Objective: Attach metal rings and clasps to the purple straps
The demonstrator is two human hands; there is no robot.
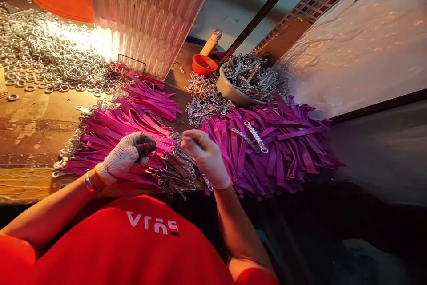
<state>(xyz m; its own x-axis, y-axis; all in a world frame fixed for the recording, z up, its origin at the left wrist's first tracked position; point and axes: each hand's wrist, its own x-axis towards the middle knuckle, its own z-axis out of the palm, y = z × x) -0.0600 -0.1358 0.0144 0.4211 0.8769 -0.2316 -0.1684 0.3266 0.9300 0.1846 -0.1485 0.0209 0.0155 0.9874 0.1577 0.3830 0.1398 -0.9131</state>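
Note:
My left hand (pixel 128 154), in a white dotted glove with dark fingertips, is closed with a small metal ring at its fingertips, over a pile of pink straps (pixel 116 127). My right hand (pixel 208 158), in a pale glove, has its fingers pinched together; what they hold is too small to make out. Between and below the hands lie metal chain pieces (pixel 178 171) at the straps' ends. Purple straps (pixel 283 142) are heaped to the right, with a silver twisted piece (pixel 256 137) on top.
Loose metal rings (pixel 50 49) cover the table's back left under a bright light. A tub (pixel 230 87) full of metal pieces stands behind the purple straps, beside a small red bowl (pixel 203 64). A ribbed translucent panel (pixel 147 9) stands upright at the back.

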